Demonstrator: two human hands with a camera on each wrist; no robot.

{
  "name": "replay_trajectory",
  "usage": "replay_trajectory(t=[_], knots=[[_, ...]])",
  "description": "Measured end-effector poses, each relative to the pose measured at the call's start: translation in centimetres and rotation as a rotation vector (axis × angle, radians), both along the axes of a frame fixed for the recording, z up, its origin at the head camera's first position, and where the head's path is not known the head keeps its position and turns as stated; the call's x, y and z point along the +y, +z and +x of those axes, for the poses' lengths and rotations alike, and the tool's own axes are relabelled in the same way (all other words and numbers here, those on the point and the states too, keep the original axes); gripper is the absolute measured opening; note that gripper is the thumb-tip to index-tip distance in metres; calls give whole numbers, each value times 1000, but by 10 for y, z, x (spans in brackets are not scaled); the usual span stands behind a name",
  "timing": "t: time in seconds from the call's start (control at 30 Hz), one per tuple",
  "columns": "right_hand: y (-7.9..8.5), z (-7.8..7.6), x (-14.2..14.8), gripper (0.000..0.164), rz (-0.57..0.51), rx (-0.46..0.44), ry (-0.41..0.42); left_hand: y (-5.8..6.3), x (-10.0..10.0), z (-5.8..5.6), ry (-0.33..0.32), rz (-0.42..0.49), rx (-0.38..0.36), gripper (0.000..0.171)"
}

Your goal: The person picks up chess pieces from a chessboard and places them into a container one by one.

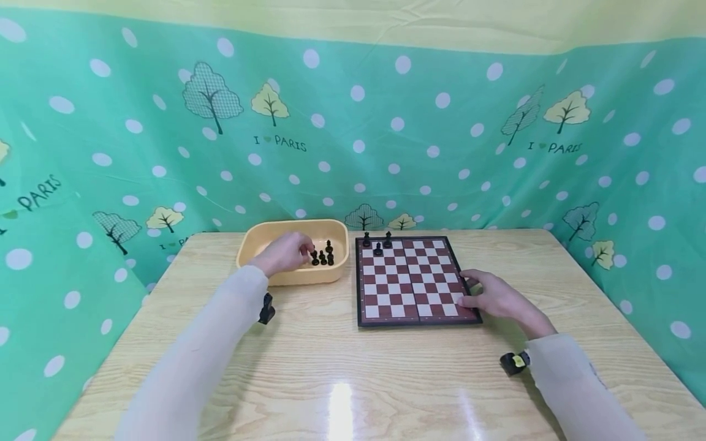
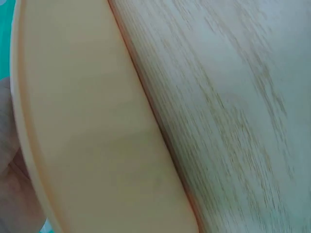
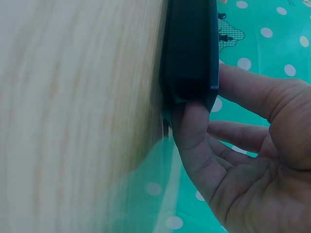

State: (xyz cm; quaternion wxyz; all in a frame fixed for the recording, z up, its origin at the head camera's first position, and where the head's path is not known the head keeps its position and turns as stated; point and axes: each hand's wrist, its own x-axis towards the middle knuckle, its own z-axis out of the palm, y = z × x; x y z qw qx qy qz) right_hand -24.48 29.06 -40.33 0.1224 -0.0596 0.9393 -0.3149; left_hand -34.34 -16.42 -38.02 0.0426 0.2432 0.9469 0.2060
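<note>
My left hand [image 1: 287, 251] reaches over the near rim of a yellow plastic bin [image 1: 343, 242], its fingertips pinching a black chess piece [image 1: 314, 258] inside. Several more black pieces [image 1: 330, 258] stand close beside it. In the left wrist view the bin's outer wall [image 2: 97, 116] hides most of that hand. My right hand [image 1: 491, 295] grips the right edge of a red-and-white chessboard [image 1: 408, 283]; the right wrist view shows its fingers about the board's dark rim [image 3: 192, 53]. Three black pieces, one of them a pawn [image 1: 377, 250], stand in the board's far left corner.
The bin stands just left of the board on a light wood table [image 1: 309, 367]. A green dotted curtain [image 1: 358, 122] hangs behind the table and along both sides. Each wrist carries a small black camera, like the right one [image 1: 513, 363].
</note>
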Motion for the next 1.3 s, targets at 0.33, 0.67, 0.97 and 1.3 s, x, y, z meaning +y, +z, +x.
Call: replay_trajectory(t=[0.33, 0.67, 0.97, 1.3], knots=[[1, 2, -1, 72, -7, 0, 2, 11, 4, 9, -37, -11, 74, 23], [1, 2, -1, 72, -6, -1, 0, 19, 24, 20, -53, 57, 163, 15], [1, 1, -2, 71, -7, -2, -6, 18, 45, 24, -58, 94, 191, 16], [2, 2, -3, 71, 3, 4, 1, 17, 69, 21, -96, 95, 259, 17]])
